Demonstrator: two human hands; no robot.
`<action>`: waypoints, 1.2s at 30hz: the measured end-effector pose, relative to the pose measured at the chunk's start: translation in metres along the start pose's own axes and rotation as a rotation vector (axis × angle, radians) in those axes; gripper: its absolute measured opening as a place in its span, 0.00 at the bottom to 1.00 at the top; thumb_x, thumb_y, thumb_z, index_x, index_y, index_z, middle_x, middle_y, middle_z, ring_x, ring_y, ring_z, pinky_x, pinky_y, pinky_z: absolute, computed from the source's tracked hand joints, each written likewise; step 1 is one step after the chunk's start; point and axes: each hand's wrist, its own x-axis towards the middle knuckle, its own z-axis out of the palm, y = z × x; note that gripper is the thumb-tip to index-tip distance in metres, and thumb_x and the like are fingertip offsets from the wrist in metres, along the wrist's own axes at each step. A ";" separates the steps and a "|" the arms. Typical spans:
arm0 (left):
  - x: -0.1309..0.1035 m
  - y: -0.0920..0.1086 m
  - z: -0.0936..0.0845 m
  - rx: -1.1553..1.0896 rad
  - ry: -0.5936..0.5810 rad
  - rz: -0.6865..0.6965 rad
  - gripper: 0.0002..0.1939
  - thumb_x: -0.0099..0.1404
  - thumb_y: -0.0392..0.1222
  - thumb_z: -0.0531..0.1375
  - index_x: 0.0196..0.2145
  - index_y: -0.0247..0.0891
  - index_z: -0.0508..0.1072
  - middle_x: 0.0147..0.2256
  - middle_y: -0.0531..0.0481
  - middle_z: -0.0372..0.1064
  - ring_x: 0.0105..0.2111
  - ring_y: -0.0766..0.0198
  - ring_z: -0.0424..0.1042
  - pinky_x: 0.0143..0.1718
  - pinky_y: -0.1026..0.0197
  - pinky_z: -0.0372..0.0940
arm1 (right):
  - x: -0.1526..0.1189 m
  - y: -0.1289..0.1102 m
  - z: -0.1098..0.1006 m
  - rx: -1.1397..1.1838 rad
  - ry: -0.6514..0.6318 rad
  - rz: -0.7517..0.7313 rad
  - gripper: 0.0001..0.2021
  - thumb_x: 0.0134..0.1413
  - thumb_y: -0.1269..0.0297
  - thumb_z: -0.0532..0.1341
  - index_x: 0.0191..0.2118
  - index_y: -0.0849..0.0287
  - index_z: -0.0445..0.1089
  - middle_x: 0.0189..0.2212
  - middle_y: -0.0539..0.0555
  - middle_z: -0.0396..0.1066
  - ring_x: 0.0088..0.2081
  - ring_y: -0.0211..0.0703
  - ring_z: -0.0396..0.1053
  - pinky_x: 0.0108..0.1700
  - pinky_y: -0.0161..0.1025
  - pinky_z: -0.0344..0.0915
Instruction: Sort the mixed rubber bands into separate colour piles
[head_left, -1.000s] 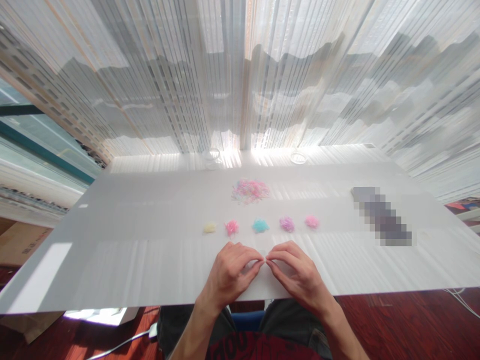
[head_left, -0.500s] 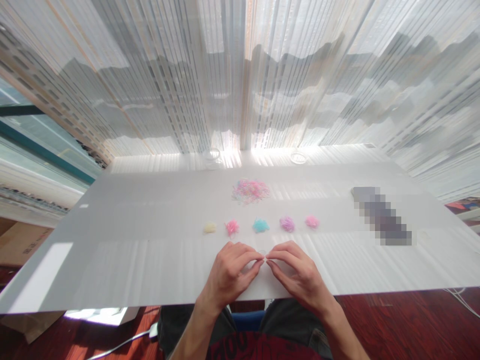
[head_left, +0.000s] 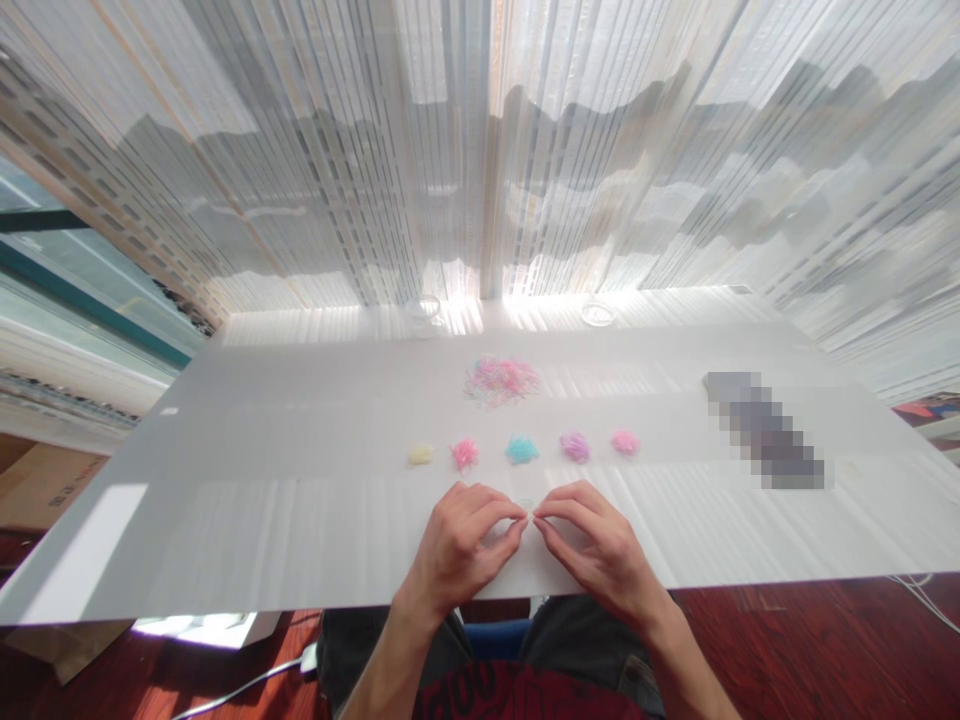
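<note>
My left hand (head_left: 466, 545) and my right hand (head_left: 592, 540) meet low over the near part of the white table (head_left: 300, 520). On each, thumb and forefinger are pinched, and the tips almost touch; whatever they hold is too small to make out. A faint pale trace (head_left: 526, 503) shows just beyond the fingertips. Past my hands lies a row of small heaps of thin, bright pieces: yellow (head_left: 421, 455), deep pink (head_left: 465, 453), turquoise (head_left: 521, 450), purple (head_left: 575, 447) and light pink (head_left: 625, 443). Farther back, a larger heap of mixed colours (head_left: 501, 381) is spread out.
Two clear round objects (head_left: 597, 315) (head_left: 425, 308) stand along the table's far edge, before a sheer striped curtain (head_left: 487, 150). A blurred-out dark object (head_left: 765, 430) lies on the right. Below left are a cardboard box (head_left: 45, 485) and a white cable (head_left: 240, 690).
The fingertips of my two hands have drawn very slightly apart, the right hand shifting a touch to the right. Both pinches stay closed, and the heaps look the same.
</note>
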 end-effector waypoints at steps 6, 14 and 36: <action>0.000 0.000 -0.001 -0.007 0.003 0.000 0.03 0.70 0.34 0.64 0.39 0.40 0.77 0.34 0.51 0.80 0.33 0.62 0.78 0.37 0.58 0.65 | 0.000 0.000 0.000 -0.003 -0.002 0.005 0.06 0.66 0.71 0.62 0.44 0.54 0.75 0.37 0.55 0.74 0.40 0.46 0.75 0.41 0.42 0.76; 0.000 0.000 0.000 -0.010 0.001 0.004 0.03 0.70 0.34 0.64 0.38 0.40 0.77 0.33 0.51 0.80 0.33 0.62 0.77 0.36 0.58 0.65 | -0.002 0.001 0.000 0.007 -0.024 0.003 0.06 0.66 0.72 0.62 0.44 0.54 0.75 0.37 0.55 0.74 0.40 0.45 0.75 0.41 0.42 0.76; 0.000 0.000 -0.001 -0.003 0.003 0.001 0.03 0.70 0.34 0.64 0.38 0.40 0.76 0.33 0.52 0.80 0.32 0.63 0.77 0.36 0.58 0.65 | -0.001 0.001 0.001 0.007 -0.010 0.004 0.06 0.66 0.71 0.62 0.43 0.54 0.76 0.37 0.55 0.75 0.39 0.45 0.76 0.41 0.41 0.77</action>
